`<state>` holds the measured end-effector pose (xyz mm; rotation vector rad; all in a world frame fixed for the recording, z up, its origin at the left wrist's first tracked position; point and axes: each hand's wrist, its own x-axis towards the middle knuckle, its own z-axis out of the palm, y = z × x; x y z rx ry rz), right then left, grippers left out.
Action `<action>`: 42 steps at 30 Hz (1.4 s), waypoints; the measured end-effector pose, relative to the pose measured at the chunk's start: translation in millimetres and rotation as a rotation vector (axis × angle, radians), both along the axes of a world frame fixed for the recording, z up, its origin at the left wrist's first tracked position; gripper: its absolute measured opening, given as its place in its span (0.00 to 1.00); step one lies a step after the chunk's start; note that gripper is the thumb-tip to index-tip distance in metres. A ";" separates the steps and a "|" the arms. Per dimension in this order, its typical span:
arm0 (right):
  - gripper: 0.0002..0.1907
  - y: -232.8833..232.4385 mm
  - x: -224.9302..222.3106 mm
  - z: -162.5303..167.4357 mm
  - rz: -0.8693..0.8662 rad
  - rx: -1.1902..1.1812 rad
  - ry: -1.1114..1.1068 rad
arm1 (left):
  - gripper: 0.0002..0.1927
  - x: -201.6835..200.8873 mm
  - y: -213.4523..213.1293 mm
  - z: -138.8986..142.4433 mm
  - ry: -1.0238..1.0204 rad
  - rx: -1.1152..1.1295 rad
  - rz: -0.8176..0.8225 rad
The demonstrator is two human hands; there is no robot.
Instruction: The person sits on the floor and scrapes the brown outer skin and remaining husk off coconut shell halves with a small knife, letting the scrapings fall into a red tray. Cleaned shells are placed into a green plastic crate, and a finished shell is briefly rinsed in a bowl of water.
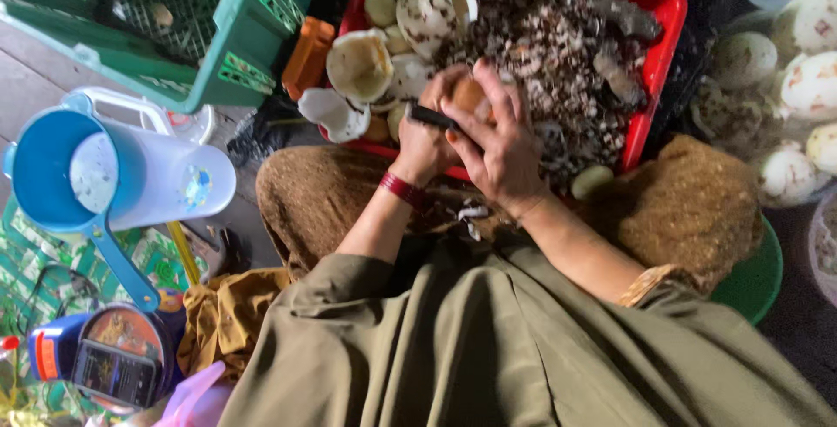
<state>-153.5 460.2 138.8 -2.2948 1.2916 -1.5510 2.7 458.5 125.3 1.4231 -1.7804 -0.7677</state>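
Over the near rim of the red tray, above the person's lap, a small round brown-skinned fruit sits between both hands. The right hand wraps over it from above, fingers curled around its top and side, grasping it firmly. The left hand is clenched around a dark-handled knife, whose handle shows between the two hands; the blade itself is hidden behind the fingers, so its contact point on the fruit cannot be confirmed.

Judgement on method: the peeling should go best with the fruit turned in small steps by the right hand while the knife takes shallow cuts, thumb kept behind the edge, and the work held over the tray so that parings fall onto the heap of shavings there.

In the tray's far left corner lie pale peeled pieces and cut halves. An orange rectangular container stands just beside the tray's left wall, with a green slatted crate beyond it. A blue-and-white plastic jug lies on its side at left, bearing a small round coloured sticker. Lower left sits a round tin with a dark pictured lid. A clear bag of whitish round fruits rests at right.
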 end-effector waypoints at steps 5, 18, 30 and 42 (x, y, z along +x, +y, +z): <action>0.30 -44.1 -7.7 -4.6 0.190 0.952 -0.389 | 0.50 4.2 -2.2 6.2 0.021 0.061 -0.015; 0.12 -55.7 -11.6 -12.9 0.210 1.029 -0.444 | 0.51 1.8 -1.7 14.2 -0.024 0.066 -0.044; 0.20 -60.4 -30.9 -66.1 0.163 1.074 -0.445 | 0.49 -4.8 -4.4 20.9 -0.161 0.018 -0.031; 0.20 -7.6 -4.9 -22.7 -0.016 0.150 0.092 | 0.39 -5.1 -5.8 5.8 -0.143 0.024 0.021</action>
